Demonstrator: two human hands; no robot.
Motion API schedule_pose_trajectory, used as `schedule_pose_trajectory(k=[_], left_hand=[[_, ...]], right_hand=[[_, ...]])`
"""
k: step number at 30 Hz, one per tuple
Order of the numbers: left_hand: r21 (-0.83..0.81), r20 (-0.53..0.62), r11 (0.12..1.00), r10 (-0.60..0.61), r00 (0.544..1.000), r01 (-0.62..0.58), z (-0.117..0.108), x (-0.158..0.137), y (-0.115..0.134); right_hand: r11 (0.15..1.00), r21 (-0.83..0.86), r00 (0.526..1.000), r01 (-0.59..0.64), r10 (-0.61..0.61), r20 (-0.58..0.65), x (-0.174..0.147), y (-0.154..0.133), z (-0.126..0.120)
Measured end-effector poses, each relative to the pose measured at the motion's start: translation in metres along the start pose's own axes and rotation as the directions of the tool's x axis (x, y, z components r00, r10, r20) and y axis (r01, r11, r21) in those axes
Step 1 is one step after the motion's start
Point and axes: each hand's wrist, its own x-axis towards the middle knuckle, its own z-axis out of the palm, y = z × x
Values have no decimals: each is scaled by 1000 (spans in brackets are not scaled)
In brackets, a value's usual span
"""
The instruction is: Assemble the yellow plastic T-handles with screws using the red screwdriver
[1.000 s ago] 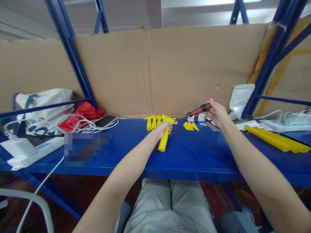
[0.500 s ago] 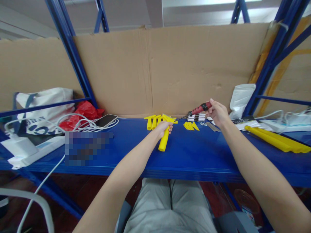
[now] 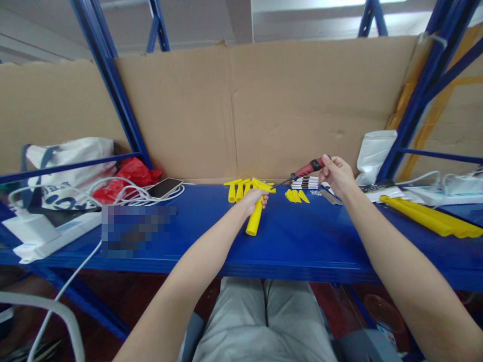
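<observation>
My left hand [image 3: 257,201] is closed around the upper part of a yellow scraper-like tool [image 3: 254,221], whose tubular handle slants down toward me. My right hand [image 3: 337,173] pinches the end of a red and black screwdriver [image 3: 307,169]. The screwdriver's shaft points left and down to the head of the yellow tool, by my left fingers; its tip is too small to make out. Behind my left hand lie several similar yellow tools [image 3: 239,190]. Several small flat yellow pieces [image 3: 296,196] rest below the screwdriver.
A stack of white packs [image 3: 305,183] and grey metal strips [image 3: 331,197] lie near my right hand. Yellow tubes [image 3: 430,216] are at the right. At the left are a phone [image 3: 165,187], white cables, a power strip [image 3: 56,236], a red plastic bag [image 3: 132,173] and a cloth bag [image 3: 75,166].
My right fingers have shifted slightly on the screwdriver's end, and its handle looks turned a little. My left hand and the yellow tool have stayed in place.
</observation>
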Motion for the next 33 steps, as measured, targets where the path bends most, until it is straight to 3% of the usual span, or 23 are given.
schedule_pose_trajectory(k=[10,17,21,27,33], left_hand=[[-5,-1,1000,7,1000,-7,2,-5,3],[2,47,1000,19,999,-19,2,-4,3],[-8,42,999,37,998,-37,1,-2,1],[2,7,1000,31,999,-31,0,-4,3],[22,3,999,46,999,-46,1,-5,3]], right_hand=[[999,-33,998,-15,13,-61,0,3,1],[997,-63,971,49,-62,-230,3,3,0],[996,-85,946,19,-45,-320,5,1,-2],[980,-169,977,-109,74,-200,-2,4,5],[933,-270,969,-239,210,-130,-7,3,11]])
